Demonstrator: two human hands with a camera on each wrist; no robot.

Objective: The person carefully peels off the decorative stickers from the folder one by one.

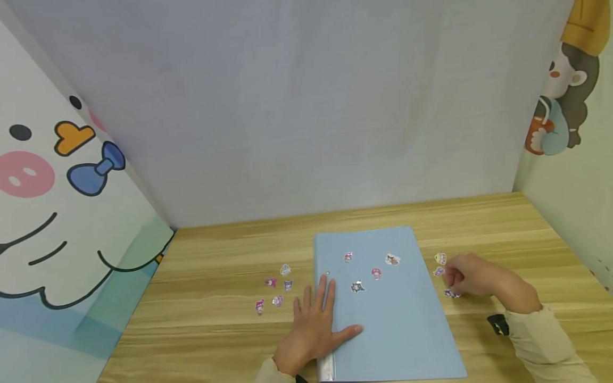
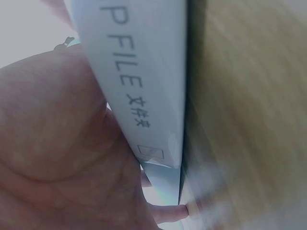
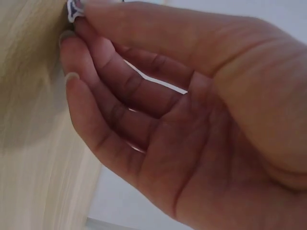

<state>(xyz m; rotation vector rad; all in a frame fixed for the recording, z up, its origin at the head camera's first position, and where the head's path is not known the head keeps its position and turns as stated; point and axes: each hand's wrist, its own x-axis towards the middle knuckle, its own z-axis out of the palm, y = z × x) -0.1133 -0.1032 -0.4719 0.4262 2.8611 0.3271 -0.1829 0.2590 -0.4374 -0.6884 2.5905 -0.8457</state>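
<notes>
A light blue file folder [image 1: 397,330] lies closed on the wooden table, with several small cartoon stickers on its upper cover, among them a dark one [image 1: 357,286]. My left hand [image 1: 313,322] rests spread over the folder's left edge, thumb on the cover. Printed lettering shows on the white spine [image 2: 139,81] beside the palm in the left wrist view. Right of the folder, my right hand [image 1: 479,279] reaches down with bent fingers. Thumb and fingertip pinch a small purple-and-white sticker [image 3: 75,10] close to the table surface.
Two more stickers, a yellowish one [image 1: 440,258] and a purple one [image 1: 438,271], lie just beyond the right fingers. Left of the folder is a loose group of several stickers [image 1: 278,301]. A pale wall [image 1: 306,117] stands behind the table [image 1: 210,330].
</notes>
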